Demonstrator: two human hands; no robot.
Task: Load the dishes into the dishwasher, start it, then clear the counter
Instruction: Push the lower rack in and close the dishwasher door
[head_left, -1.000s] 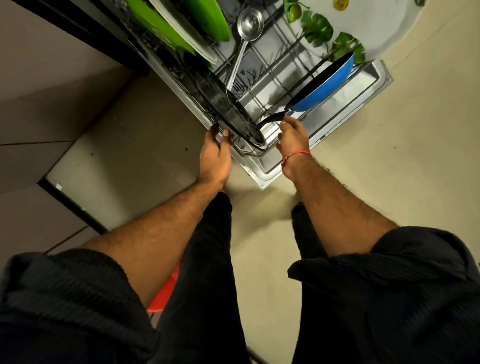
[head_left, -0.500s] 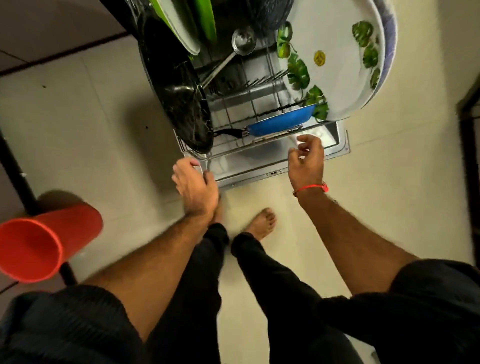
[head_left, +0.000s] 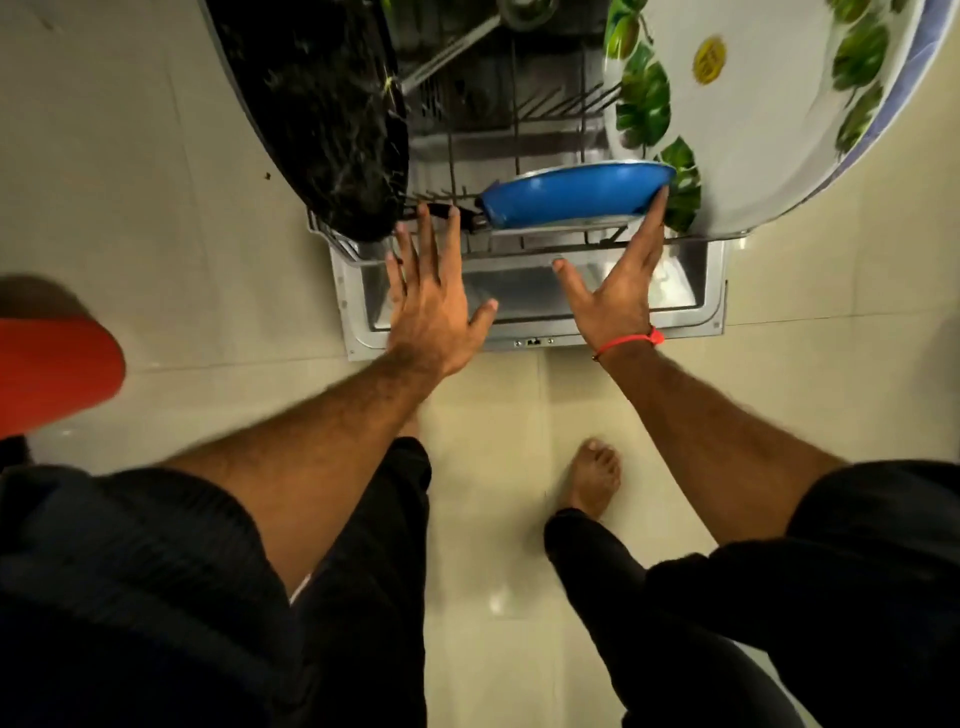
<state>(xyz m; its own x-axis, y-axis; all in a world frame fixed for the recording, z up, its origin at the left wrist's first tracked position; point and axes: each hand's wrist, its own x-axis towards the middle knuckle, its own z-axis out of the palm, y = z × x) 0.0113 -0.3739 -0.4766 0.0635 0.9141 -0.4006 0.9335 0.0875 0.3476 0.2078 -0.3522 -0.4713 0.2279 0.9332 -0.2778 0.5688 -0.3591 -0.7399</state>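
Reaching both hands flat toward the rack (head_left: 519, 244), left hand (head_left: 434, 306) released near the handle (head_left: 447, 212), right hand (head_left: 621, 296) released with fingertips apparently touching the blue pan (head_left: 571, 195), I judge I'm pushing the loaded rack in over the door (head_left: 714, 291).

The black pan (head_left: 332, 119) standing on the left of the dishwasher rack (head_left: 519, 244) is cut off by the top edge, so its upper rim is out of sight. The leaf-patterned plate (head_left: 753, 119) on the right of the rack runs past the top and right edges, and a bluish plate (head_left: 930, 57) behind it shows only as a thin arc. At the far end of the rack a metal ladle (head_left: 467, 36) loses its bowl to the top edge. The left hand (head_left: 431, 306) covers part of the blue pan's dark handle (head_left: 441, 212). Left of the rack, a blurred red object (head_left: 57, 374) is cut by the left edge; what it is cannot be told.
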